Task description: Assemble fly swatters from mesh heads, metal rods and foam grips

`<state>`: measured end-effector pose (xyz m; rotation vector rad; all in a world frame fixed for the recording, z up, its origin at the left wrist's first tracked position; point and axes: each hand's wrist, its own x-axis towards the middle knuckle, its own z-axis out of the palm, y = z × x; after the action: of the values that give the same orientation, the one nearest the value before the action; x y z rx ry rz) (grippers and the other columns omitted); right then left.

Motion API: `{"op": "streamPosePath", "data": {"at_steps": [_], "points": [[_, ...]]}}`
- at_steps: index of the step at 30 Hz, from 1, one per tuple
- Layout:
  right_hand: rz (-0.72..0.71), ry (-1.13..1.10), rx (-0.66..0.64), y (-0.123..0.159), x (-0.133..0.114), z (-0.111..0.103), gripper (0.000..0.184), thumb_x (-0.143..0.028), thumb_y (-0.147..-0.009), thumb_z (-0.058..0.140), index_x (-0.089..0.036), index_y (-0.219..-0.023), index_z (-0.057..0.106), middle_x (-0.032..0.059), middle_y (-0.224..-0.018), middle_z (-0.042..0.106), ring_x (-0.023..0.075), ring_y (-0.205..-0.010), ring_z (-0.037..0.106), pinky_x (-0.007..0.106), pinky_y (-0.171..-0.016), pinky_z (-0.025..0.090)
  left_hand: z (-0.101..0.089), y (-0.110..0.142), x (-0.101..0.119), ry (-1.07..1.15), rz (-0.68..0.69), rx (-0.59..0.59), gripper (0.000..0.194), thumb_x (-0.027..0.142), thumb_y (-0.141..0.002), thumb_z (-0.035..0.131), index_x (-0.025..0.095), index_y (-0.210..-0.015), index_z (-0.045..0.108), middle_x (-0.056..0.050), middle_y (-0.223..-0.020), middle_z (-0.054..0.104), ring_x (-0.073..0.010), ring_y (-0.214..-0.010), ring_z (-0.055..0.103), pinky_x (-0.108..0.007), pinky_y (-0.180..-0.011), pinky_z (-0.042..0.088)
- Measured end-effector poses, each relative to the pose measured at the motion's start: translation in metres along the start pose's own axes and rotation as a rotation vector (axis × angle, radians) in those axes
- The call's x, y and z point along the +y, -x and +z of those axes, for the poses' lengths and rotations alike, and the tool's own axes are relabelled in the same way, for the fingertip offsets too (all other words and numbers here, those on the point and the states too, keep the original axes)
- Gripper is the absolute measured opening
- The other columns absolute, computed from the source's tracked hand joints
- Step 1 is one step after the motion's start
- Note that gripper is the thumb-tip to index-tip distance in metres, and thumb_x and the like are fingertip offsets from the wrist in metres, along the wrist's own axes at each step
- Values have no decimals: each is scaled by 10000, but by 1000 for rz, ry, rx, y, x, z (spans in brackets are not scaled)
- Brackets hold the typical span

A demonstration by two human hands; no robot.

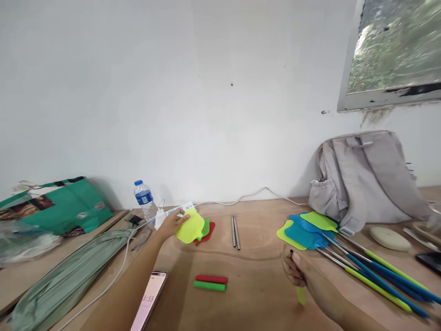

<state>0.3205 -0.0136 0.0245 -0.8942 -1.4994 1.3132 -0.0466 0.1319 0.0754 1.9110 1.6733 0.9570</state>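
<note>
My left hand (174,224) reaches far across the wooden table (255,271) and grips a yellow mesh swatter head (190,227), the top one of a small pile with a green head (206,226) and a red head (210,231) under it. My right hand (299,270) rests near the table's front, fingers curled around a thin yellow-green handle piece (301,295). Two metal rods (235,231) lie side by side in the middle. A red grip (211,279) and a green grip (209,286) lie between my hands.
Several assembled blue and yellow-green swatters (344,250) lie at the right, beside a grey backpack (365,177). A phone (149,299) lies near my left forearm. A water bottle (144,198), white charger and cable (160,218), green bag (65,207) and grey-green pouch (69,271) crowd the left.
</note>
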Motion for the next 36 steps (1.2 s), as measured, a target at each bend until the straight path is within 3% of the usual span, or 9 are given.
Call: {"op": "streamPosePath", "data": {"at_steps": [4, 10, 14, 16, 20, 22, 25, 29, 36], "points": [[-105, -329, -12, 0, 5, 5, 519, -646, -749, 372, -205, -493, 273, -62, -457, 218, 65, -399, 152, 233, -387, 156, 18, -30, -30, -206, 63, -118, 458, 614, -652, 432, 174, -650, 560, 12, -532, 529, -155, -546, 507, -237, -503, 359], [-125, -434, 13, 2, 6, 9, 488, -523, -782, 384, -197, -439, 266, -55, -417, 209, 68, -380, 172, 245, -399, 120, 34, -36, -41, -369, 88, -95, 358, 494, -622, 551, 176, -771, 622, -64, -767, 614, -253, -806, 554, -324, -700, 396], [-82, -502, 127, -7, 3, 6, 420, -448, -718, 441, -202, -423, 270, -79, -384, 174, 50, -345, 125, 225, -371, 95, 61, -9, 4, -346, 299, -76, 288, 403, -763, 432, 190, -882, 586, -81, -1012, 572, -235, -992, 487, -362, -893, 325], [-16, -551, 234, -18, -3, 7, 377, -391, -682, 438, -206, -409, 256, -88, -360, 160, 41, -324, 99, 215, -352, 88, 85, 20, 42, -180, 408, -171, 282, 371, -800, 387, 190, -921, 567, -66, -1025, 568, -198, -1008, 485, -332, -923, 318], [56, -754, 427, -46, -20, 16, 320, -346, -688, 355, -207, -430, 226, -95, -337, 145, 45, -302, 58, 198, -325, 55, 136, 90, 114, 64, 381, -587, 366, 392, -802, 427, 201, -1110, 476, -71, -1157, 521, -189, -1029, 483, -305, -886, 357], [31, -886, 504, -57, -25, 21, 312, -339, -709, 335, -205, -459, 205, -97, -335, 144, 52, -302, 54, 197, -315, 59, 155, 116, 135, 180, 415, -557, 344, 347, -830, 386, 165, -1116, 442, -103, -1147, 514, -181, -995, 487, -282, -843, 374], [42, -994, 618, -66, -25, 27, 319, -354, -719, 333, -206, -498, 158, -102, -330, 133, 57, -302, 53, 197, -301, 69, 171, 135, 148, 169, 252, -359, 272, 281, -870, 270, 145, -1037, 435, -123, -1009, 553, -183, -874, 511, -285, -768, 377], [253, -878, 702, -70, -10, 36, 302, -261, -699, 400, -204, -524, 162, -122, -323, 120, 44, -295, 52, 170, -293, 57, 169, 142, 142, 145, 77, -349, 221, 300, -868, 282, 176, -873, 464, -63, -797, 554, -177, -748, 508, -275, -675, 357], [468, -815, 471, -71, -1, 65, 228, -129, -679, 388, -199, -504, 259, -137, -322, 137, 21, -277, 62, 137, -291, 31, 162, 164, 123, 924, -556, -519, 368, 545, -721, 500, 205, -728, 361, 110, -520, 281, -19, -361, 137, -150, -391, 139]]}}
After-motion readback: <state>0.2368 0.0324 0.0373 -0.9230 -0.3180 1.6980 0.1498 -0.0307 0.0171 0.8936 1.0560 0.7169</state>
